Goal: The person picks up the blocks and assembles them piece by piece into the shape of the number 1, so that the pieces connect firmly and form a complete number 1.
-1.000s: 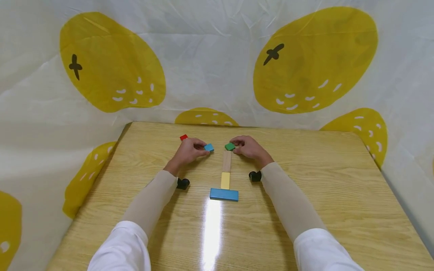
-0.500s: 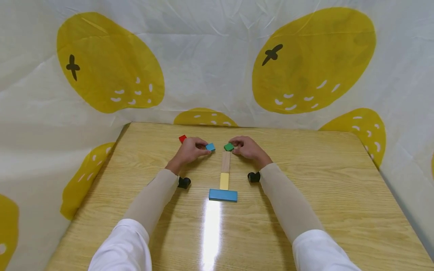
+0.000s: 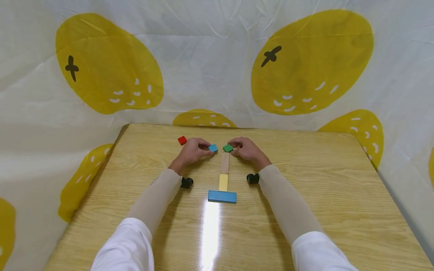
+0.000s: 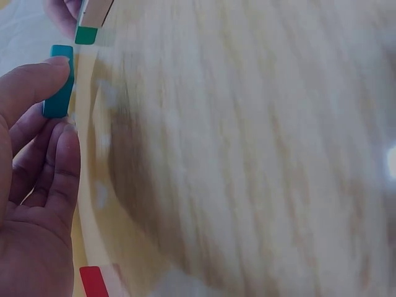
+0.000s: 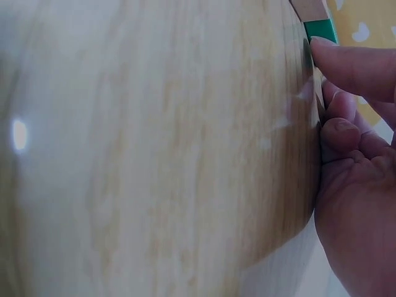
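Observation:
In the head view my left hand (image 3: 192, 151) pinches a small light-blue block (image 3: 213, 148) between thumb and fingers, a short gap left of a green block (image 3: 228, 148). The left wrist view shows the same blue block (image 4: 60, 83) under my thumb. My right hand (image 3: 246, 149) pinches the green block, which sits at the far end of a plain wooden block (image 3: 225, 163). A yellow block (image 3: 223, 182) follows nearer to me, then a long blue block (image 3: 222, 196) lying crosswise. In the right wrist view my thumb presses against the green block (image 5: 320, 31).
A red block (image 3: 182, 140) lies on the wooden table (image 3: 322, 188), behind and left of my left hand. Black wrist-worn devices show near both wrists. A white cloth (image 3: 207, 67) with yellow fruit prints hangs behind the table's far edge.
My left hand has moved a little to the right with the light-blue block, closer to the green one. The right hand keeps its hold on the green block. The view has shifted slightly.

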Motion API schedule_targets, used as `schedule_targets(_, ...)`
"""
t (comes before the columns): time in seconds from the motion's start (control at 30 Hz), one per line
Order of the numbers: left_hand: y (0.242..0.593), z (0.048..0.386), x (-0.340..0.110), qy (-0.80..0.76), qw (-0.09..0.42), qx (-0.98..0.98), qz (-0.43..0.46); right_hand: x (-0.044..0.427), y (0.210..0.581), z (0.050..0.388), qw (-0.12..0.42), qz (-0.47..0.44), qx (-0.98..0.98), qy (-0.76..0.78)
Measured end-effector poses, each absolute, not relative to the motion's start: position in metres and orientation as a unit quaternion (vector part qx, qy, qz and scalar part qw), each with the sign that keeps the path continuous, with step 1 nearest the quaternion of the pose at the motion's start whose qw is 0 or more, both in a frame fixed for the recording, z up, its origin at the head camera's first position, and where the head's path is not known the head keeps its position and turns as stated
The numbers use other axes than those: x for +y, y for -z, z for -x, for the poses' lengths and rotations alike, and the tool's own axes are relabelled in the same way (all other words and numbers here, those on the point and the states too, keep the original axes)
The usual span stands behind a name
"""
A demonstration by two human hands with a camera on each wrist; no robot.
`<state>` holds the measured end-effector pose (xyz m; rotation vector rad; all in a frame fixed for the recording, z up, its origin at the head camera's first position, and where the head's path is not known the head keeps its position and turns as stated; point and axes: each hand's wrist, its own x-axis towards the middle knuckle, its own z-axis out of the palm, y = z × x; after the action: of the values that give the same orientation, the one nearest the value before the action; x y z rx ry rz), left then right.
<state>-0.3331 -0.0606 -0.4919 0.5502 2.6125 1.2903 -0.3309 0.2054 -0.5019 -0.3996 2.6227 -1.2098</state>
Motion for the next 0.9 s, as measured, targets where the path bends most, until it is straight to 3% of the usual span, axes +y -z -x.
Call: schedule_targets(0.9, 0.494, 0.338, -0.041, -0.402, 0.091, 0.888, -0.206, 0.204, 0.501, 0.329, 0.108, 0.134, 0.894, 0.413)
